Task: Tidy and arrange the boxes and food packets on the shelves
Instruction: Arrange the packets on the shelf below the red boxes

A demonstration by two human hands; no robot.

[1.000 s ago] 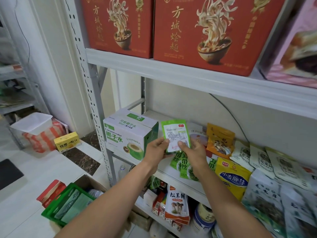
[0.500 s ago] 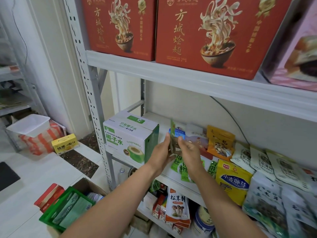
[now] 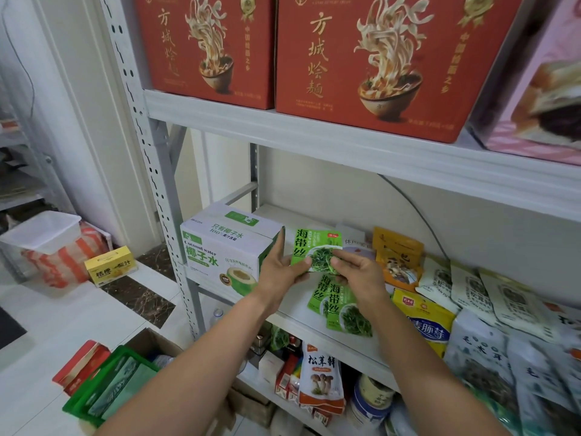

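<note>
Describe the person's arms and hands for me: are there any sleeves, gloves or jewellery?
Both are bare. The left hand and right hand wear no gloves, and no ring shows on the visible fingers. The left forearm and right forearm are uncovered down to the frame's lower edge. No sleeve, watch or bracelet is in view.

L hand point(image 3: 279, 273) & R hand point(image 3: 360, 275) pinch green kelp pkt point(image 3: 309, 247) beside coconut-water box point(image 3: 226, 247)

"Coconut water" on white box point(image 3: 220, 247), "海带丝" on green packet point(image 3: 303, 247), "方城烩面" on red boxes point(image 3: 317, 55)
</note>
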